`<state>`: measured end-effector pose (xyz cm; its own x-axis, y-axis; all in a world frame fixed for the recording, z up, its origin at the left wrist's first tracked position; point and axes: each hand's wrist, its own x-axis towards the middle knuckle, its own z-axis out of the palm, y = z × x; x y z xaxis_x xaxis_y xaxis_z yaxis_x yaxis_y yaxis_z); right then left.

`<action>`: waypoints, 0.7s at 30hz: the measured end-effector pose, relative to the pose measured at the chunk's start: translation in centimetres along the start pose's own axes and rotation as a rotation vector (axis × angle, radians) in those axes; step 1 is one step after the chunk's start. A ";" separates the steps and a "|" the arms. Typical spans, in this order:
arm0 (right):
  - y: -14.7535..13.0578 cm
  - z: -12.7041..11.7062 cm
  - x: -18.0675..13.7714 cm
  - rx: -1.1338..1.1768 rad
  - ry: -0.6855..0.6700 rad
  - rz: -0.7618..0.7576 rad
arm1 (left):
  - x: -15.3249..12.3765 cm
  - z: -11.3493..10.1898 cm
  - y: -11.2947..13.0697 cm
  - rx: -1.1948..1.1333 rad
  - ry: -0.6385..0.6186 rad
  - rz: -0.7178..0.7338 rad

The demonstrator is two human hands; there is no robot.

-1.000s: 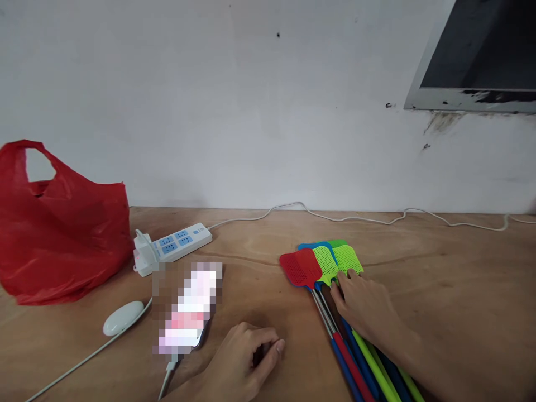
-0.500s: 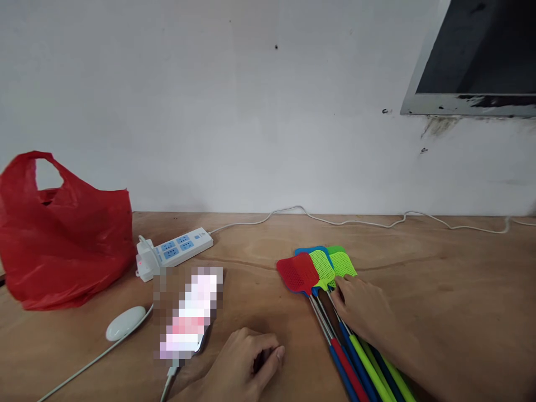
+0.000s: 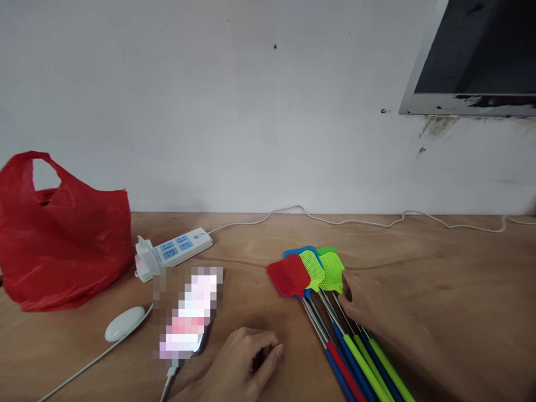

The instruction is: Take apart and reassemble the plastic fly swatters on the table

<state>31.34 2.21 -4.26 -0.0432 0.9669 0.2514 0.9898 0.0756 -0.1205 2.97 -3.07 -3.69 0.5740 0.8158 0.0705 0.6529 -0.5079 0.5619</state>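
Observation:
Several fly swatters lie fanned in a pile on the wooden table, their heads toward the wall. A red fly swatter (image 3: pixel 290 276) is on top at the left, overlapping a yellow-green fly swatter (image 3: pixel 312 271) and blue ones. Another yellow-green fly swatter (image 3: pixel 332 272) lies at the right of the pile. My right hand (image 3: pixel 366 301) is beside that head, thumb and index finger apart near its edge; the other fingers are partly hidden. Left of the handles, my left hand (image 3: pixel 247 360) rests on the table, loosely curled with nothing in it.
A phone (image 3: pixel 190 315) with a blurred screen lies left of my left hand, a cable plugged into it. Behind it is a white power strip (image 3: pixel 184 245). A white oval object (image 3: pixel 124 324) and a red plastic bag (image 3: pixel 71 240) are at the left. A white cord (image 3: pixel 352 223) runs along the wall.
The swatter heads have shifted a little to the left and fanned slightly. My right hand has moved slightly right, off the yellow-green head it overlapped. My left hand stays put.

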 end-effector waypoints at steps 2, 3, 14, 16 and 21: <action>0.5 0.2 0.0 0.023 -0.011 -0.014 | 0.0 0.0 -0.1 -0.019 0.000 0.012; 0.6 0.4 0.0 0.035 -0.015 -0.022 | 0.0 0.1 -0.1 -0.023 0.002 0.019; -0.5 1.5 -0.4 0.194 -0.026 -0.062 | 0.2 -0.4 0.1 -0.082 0.102 0.040; -1.1 1.7 -0.6 0.218 -0.011 -0.059 | 0.2 -0.4 0.1 -0.102 0.110 0.061; -1.6 2.3 -0.6 0.294 0.024 -0.065 | -0.1 -0.2 -0.4 -0.071 0.088 0.120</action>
<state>29.49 2.09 -6.41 -0.0982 0.9519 0.2903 0.9033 0.2077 -0.3754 2.54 -2.87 -3.80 0.5981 0.7733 0.2106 0.5440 -0.5847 0.6018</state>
